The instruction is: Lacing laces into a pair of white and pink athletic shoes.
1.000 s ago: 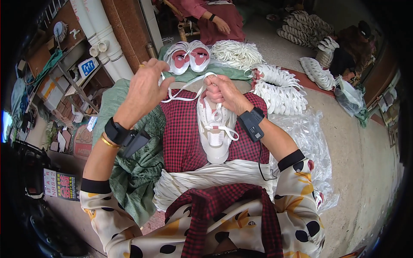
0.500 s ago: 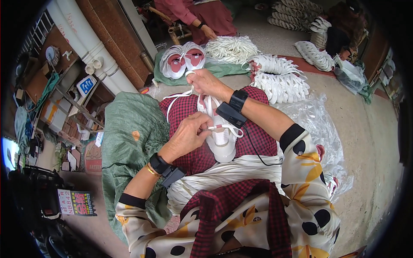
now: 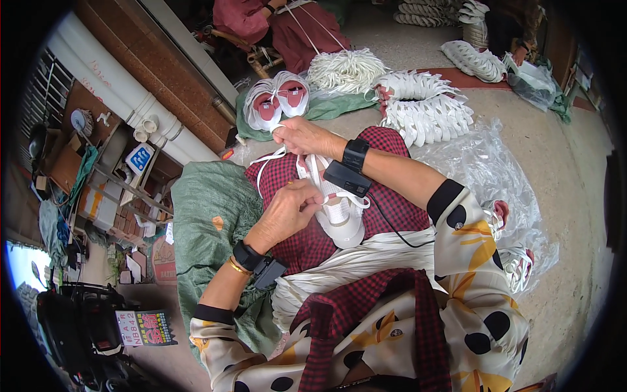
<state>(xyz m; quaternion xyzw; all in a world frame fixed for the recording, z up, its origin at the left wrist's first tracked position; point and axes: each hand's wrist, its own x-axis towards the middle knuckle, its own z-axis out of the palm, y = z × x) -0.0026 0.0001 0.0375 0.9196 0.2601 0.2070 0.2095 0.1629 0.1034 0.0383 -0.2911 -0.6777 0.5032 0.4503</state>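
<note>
A white sneaker (image 3: pixel 345 225) lies across my lap on the red-and-black checked apron (image 3: pixel 388 204), its toe toward me. My left hand (image 3: pixel 292 208) is closed in a pinch at the side of the shoe, on a white shoelace (image 3: pixel 360 201) where it crosses near the toe. Beyond the shoe's collar, my right hand (image 3: pixel 309 139) is curled closed around a length of the same lace, and a loose loop hangs to its left. A bundle of long white laces (image 3: pixel 366 258) lies over my lap on the near side of the shoe.
A green woven sack (image 3: pixel 215 225) rests at my left, clear plastic sheeting (image 3: pixel 470 170) at my right with shoes on it. Ahead are paired shoe uppers (image 3: pixel 277 101), a lace heap (image 3: pixel 346 70) and stacked white uppers (image 3: pixel 424 108). Co-workers sit beyond; a motorbike (image 3: pixel 85 326) stands left.
My view has shifted slightly. Both my hands keep their grip on the lace, with little movement. The co-worker ahead has lifted a hand from the lace heap, drawing strands up over the lap.
</note>
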